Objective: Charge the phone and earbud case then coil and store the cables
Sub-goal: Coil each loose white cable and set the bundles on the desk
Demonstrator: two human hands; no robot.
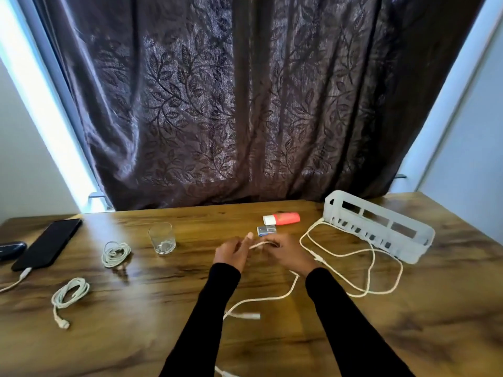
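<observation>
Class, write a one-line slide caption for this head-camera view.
Both hands, left and right, work a loose white cable beside a plastic basket on a wooden table.

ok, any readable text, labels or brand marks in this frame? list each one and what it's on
No text can be read anywhere in this frame.
Small silver-blue box: blurred printing, unreadable.
Red and white tube: no legible label.
Phone: screen dark, nothing shown.
Dark earbud case: faint mark, too blurred to read.
White basket: no marking visible.
</observation>
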